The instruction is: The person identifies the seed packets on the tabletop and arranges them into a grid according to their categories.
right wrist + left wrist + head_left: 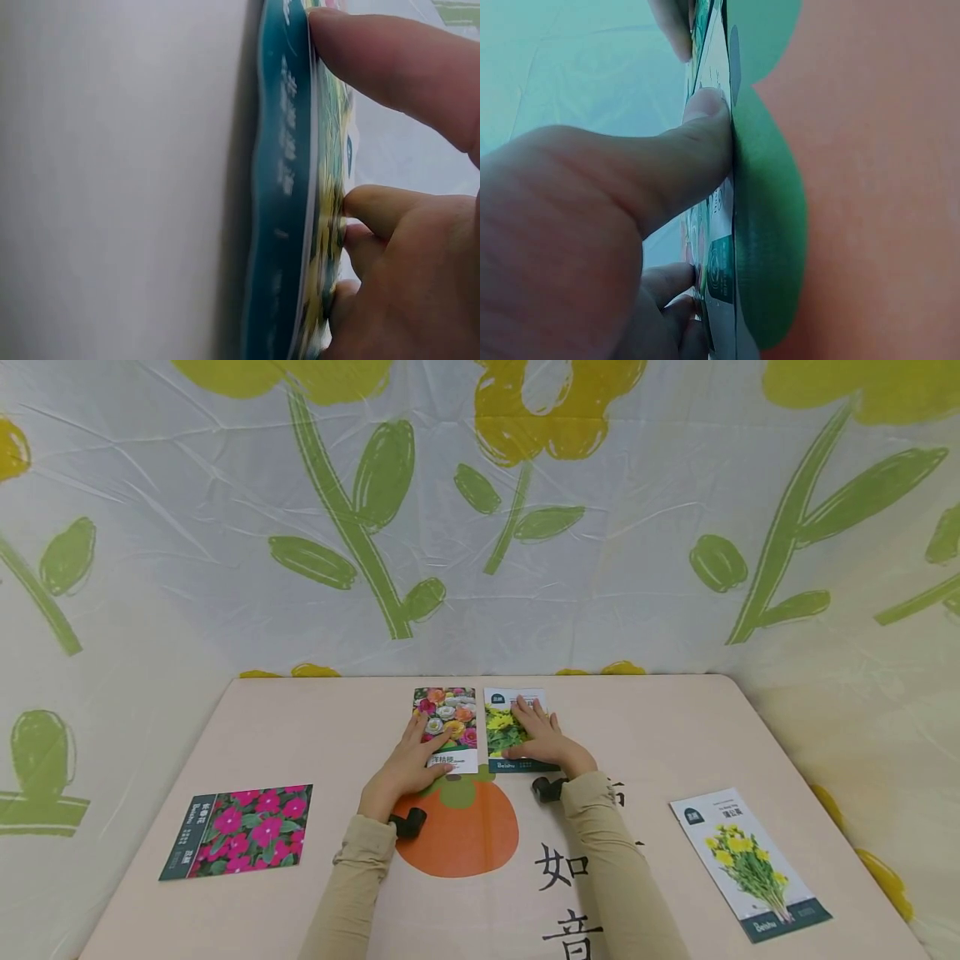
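Two flat seed packets lie side by side near the table's far edge. My left hand (pixel 407 766) rests with fingers spread on the packet of mixed-colour flowers (pixel 455 706). In the left wrist view its thumb (pixel 679 161) touches the lower, white part of that packet. On the right, my right hand (pixel 552 742) lies over the yellow-flower packet (pixel 498 724) with a dark green bottom band. Its fingers (pixel 382 210) touch the packet's face in the right wrist view. A narrow gap separates the two packets; the hands cover part of both prints.
A packet with pink flowers (pixel 255 828) lies turned sideways at the left of the table (pixel 337 718). Another packet with a bunch of yellow flowers (pixel 750 864) sits tilted at the right. The tabletop has a printed orange fruit (pixel 465 835) and black characters. Flower-patterned cloth (pixel 600 585) hangs around the table.
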Action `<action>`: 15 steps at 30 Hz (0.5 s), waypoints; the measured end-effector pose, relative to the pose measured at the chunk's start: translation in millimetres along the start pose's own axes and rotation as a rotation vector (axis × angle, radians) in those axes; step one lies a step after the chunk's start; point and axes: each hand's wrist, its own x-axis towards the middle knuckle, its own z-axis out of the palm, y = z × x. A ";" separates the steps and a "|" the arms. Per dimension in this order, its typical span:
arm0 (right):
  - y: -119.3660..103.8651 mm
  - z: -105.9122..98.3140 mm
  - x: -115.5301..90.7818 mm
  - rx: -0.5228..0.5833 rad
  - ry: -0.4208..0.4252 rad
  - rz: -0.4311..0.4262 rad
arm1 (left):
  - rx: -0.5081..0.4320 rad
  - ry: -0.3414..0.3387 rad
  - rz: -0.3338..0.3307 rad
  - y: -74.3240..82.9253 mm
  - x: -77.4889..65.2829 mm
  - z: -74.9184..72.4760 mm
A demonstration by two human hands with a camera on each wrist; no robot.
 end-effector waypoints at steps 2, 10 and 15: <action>1.0 0.2 0.3 0.003 -0.002 0.004 | 0.003 0.000 0.001 -0.3 0.2 0.2; 6.1 3.5 4.6 -0.009 -0.018 0.014 | 0.002 0.004 0.004 -2.1 0.6 1.6; 10.7 5.2 7.6 -0.007 -0.031 0.022 | 0.002 0.002 0.001 -1.8 0.8 0.8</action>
